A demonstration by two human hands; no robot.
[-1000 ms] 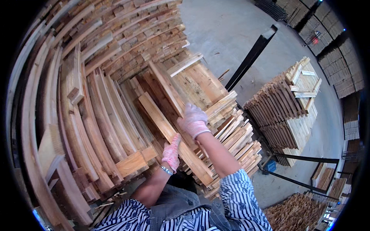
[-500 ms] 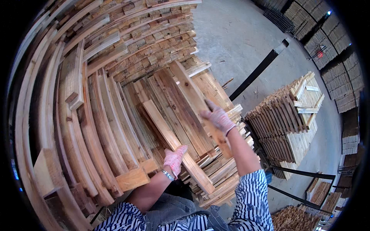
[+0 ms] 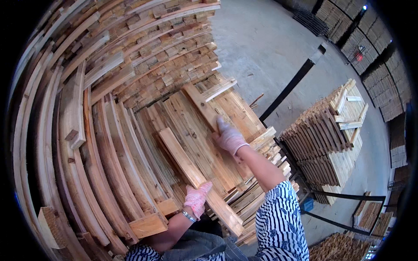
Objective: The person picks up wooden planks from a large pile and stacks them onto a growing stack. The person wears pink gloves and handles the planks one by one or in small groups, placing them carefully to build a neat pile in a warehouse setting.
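Observation:
My left hand (image 3: 198, 200), in a pink-and-white work glove, is closed round a narrow wooden plank (image 3: 180, 152). That plank slants over the stack, its near end close to my body. My right hand (image 3: 230, 137), gloved with greyish fingertips, grips a wider wooden board (image 3: 201, 105) from above, the thumb at its left edge. The board lies along the right part of a layer of side-by-side boards (image 3: 187, 122). A short pale batten (image 3: 219, 90) sits crosswise by its far end. My right palm and wrist hide part of the board's near end.
Long stacked planks (image 3: 109, 152) rise on the left, with a pale plank end (image 3: 148, 226) jutting near my left arm. A tall wall of stacked timber (image 3: 170, 56) stands beyond. On the right are a black metal post (image 3: 289, 82) and another board stack (image 3: 322, 139) on the concrete floor.
My right hand has moved left and away from me with the wider board, which now lies flatter on the layer. My left hand keeps hold of the narrow plank, shifted slightly nearer.

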